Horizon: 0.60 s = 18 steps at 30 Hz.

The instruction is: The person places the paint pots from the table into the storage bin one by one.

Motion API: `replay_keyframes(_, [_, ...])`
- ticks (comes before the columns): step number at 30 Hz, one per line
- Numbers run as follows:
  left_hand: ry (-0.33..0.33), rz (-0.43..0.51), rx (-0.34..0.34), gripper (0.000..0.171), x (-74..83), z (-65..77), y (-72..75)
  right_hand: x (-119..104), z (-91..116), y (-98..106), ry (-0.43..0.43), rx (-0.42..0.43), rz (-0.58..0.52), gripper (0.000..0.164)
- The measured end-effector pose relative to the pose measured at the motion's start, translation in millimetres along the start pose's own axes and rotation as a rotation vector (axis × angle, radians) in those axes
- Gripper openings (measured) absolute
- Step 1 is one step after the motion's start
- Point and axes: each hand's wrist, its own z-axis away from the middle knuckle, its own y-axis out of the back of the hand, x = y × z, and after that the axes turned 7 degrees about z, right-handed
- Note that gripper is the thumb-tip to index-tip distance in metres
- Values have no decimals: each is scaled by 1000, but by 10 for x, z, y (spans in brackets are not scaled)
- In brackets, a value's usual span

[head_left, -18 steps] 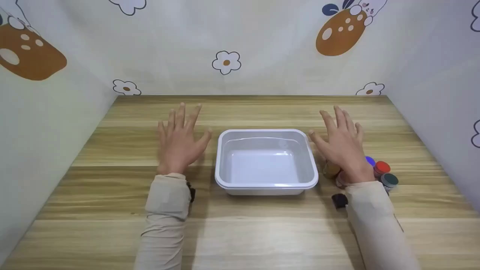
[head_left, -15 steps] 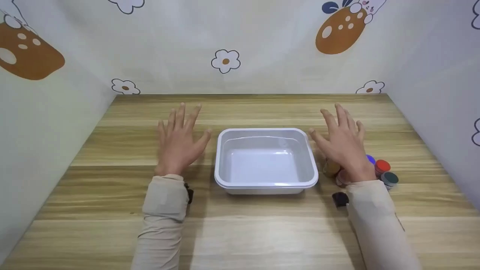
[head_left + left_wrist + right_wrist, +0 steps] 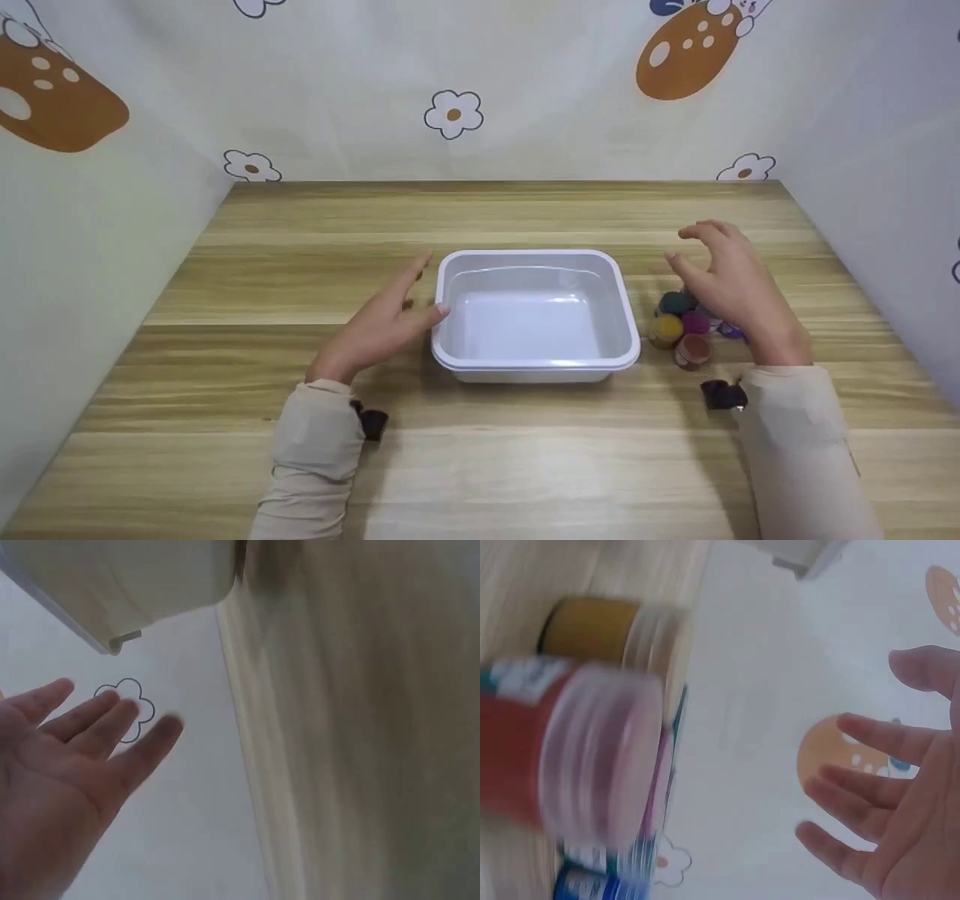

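A white plastic basin (image 3: 535, 364) stands upright in the middle of the table. At its left wall is my left hand (image 3: 375, 331), fingers extended and thumb near the rim; in the left wrist view a gap shows between the fingers and the basin wall. My right hand (image 3: 744, 292) hovers over a cluster of small paint jars, its fingers loosely bent and holding nothing. Among them are a yellow jar (image 3: 666, 331), a dark green jar (image 3: 676, 303), a magenta jar (image 3: 696, 322) and a reddish-brown jar (image 3: 693, 352). The hand and wrist hide part of the cluster.
The wooden table (image 3: 517, 457) meets a patterned curtain (image 3: 360, 105) at the back and on both sides. Black wrist-worn cameras stick out near the cuffs, the left one (image 3: 373, 422) and the right one (image 3: 724, 394).
My left hand has turned and moved toward the basin's left side. My right hand has shifted right, its fingers more bent, uncovering jars on the cluster's left.
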Motion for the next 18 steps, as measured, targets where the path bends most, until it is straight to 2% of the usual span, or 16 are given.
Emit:
replay_keyframes(4, [-11, 167, -84, 80, -71, 55, -11, 155, 44, -3, -9, -100, -20, 46])
replay_keyframes(7, [-20, 267, -116, 82, -103, 86, -15, 226, 54, -69, 8, -182, -31, 43])
replay_keyframes(10, [-15, 343, -145, 86, -131, 109, -36, 263, 63, -135, 31, -221, -7, 41])
replay_keyframes(13, [3, 374, -168, 89, -150, 120, -65, 286, 68, -171, 31, -238, 38, 40])
replay_keyframes(18, [18, 342, -163, 91, -146, 109, -79, 314, 76, -164, 11, -250, 63, 39])
